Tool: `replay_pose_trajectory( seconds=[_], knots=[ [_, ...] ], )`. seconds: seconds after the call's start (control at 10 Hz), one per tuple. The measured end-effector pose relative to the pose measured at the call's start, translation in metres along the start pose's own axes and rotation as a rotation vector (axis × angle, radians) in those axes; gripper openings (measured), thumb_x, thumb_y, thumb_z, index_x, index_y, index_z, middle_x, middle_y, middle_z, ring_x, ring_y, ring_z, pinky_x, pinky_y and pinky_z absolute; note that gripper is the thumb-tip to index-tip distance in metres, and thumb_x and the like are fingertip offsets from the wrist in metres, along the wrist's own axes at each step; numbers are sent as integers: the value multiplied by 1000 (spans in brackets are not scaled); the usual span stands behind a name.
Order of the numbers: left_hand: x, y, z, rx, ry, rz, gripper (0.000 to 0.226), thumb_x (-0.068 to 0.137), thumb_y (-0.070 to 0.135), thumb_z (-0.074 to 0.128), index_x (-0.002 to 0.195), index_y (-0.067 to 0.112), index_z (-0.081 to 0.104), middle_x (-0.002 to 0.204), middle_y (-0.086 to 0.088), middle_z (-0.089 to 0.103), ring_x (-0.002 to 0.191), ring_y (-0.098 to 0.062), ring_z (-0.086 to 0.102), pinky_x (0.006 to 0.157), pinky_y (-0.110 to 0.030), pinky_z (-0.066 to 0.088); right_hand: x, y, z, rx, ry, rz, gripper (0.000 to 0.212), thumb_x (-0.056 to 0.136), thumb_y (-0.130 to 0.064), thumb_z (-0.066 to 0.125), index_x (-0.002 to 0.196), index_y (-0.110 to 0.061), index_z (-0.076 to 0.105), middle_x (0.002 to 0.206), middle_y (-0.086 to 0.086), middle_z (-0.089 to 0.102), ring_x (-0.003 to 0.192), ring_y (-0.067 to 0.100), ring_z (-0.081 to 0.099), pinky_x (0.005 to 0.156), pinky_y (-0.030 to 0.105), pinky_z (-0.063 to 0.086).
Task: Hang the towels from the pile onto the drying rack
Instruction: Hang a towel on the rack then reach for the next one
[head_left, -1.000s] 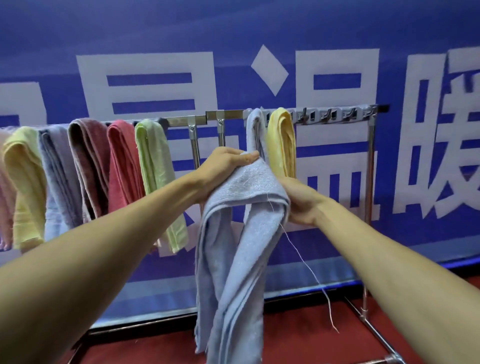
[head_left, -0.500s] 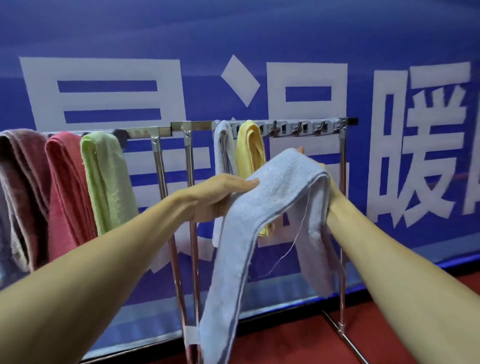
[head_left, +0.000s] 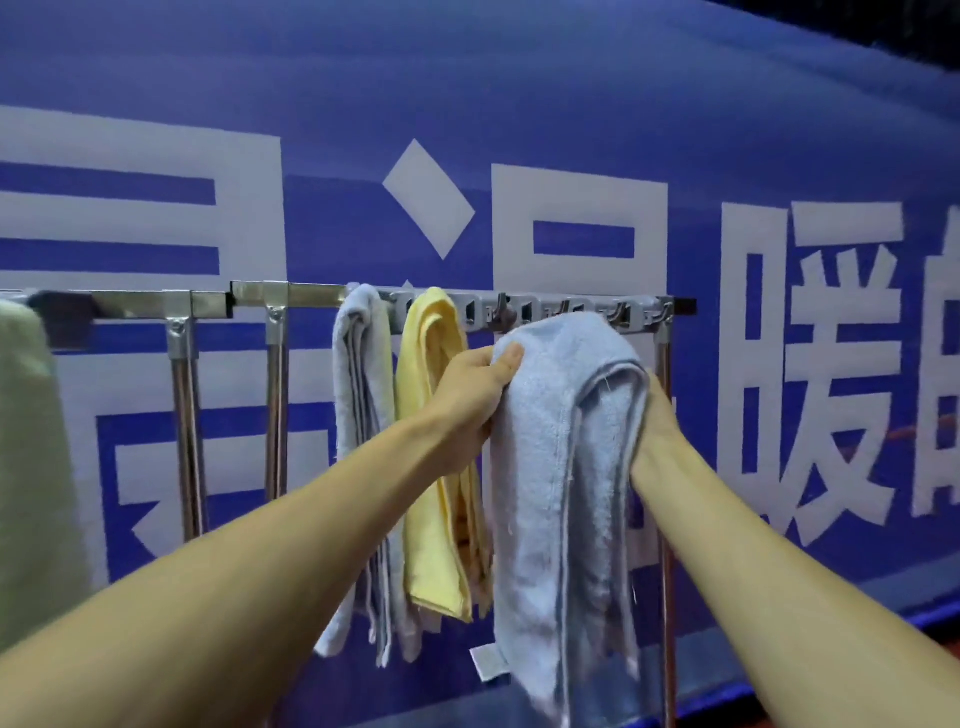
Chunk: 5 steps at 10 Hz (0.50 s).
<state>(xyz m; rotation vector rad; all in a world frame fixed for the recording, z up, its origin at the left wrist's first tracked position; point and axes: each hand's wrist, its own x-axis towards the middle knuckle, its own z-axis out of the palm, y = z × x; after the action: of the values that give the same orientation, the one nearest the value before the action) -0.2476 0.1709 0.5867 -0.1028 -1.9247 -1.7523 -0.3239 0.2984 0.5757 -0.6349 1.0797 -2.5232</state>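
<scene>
Grey and yellow towels (head_left: 431, 441) already hung on the steel drying rack (head_left: 306, 295); both hands, left hand (head_left: 470, 395) and right hand (head_left: 655, 431), gripped the folded light-blue terry towel (head_left: 561, 467), probably not over the rail yet.

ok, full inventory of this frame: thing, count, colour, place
held towel: 1, light blue, folded over, gripped by both hands just below the rail's right end
hung towels: 2, grey-blue and yellow, side by side on the rail, left of the held one
green towel: 1, pale green, at the left edge, partly cut off
drying rack: 1, silver metal, top rail with uprights; grey hook strip along its right part
banner: 1, blue with white characters, behind the rack
left hand: thumb on the towel's left side
right hand: mostly hidden behind the towel's right side
</scene>
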Motion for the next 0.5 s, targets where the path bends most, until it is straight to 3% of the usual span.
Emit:
replay_pose_trajectory(
  seconds=[0.1,0.2,0.3,0.4,0.5],
  knots=[
    [38,6,2,-7,100,82,28,102,29,42,101,11,64,101,-8,71,93,-22,67,84,-39,55,28,-6,8,34,-12,-10,38,98,-14,42,74,-3,69,57,12,67,43,20,64,40,20,49],
    [71,18,-2,-68,159,164,29,102,28,40,107,11,63,102,-8,70,95,-22,67,80,-36,57,71,-11,24,10,76,-57,35,90,-17,55,119,0,64,111,22,69,94,35,70,77,46,59],
    [97,25,-4,-93,270,204,32,102,28,38,116,9,60,107,-10,68,99,-24,66,86,-42,55,105,-15,40,-17,104,-89,43,80,-11,64,121,5,61,117,25,65,104,40,65,93,51,52],
    [110,12,-10,-61,435,169,32,103,28,36,120,8,54,109,-8,62,101,-22,60,85,-34,51,119,-10,54,-58,231,-133,32,84,2,57,115,9,62,108,26,68,99,39,67,89,53,54],
    [108,-10,-7,149,564,222,28,102,24,40,122,8,53,114,-3,59,114,-18,56,89,-18,41,133,7,56,-105,342,-127,28,89,-1,43,106,7,64,98,21,68,91,34,68,86,45,55]
  ],
)
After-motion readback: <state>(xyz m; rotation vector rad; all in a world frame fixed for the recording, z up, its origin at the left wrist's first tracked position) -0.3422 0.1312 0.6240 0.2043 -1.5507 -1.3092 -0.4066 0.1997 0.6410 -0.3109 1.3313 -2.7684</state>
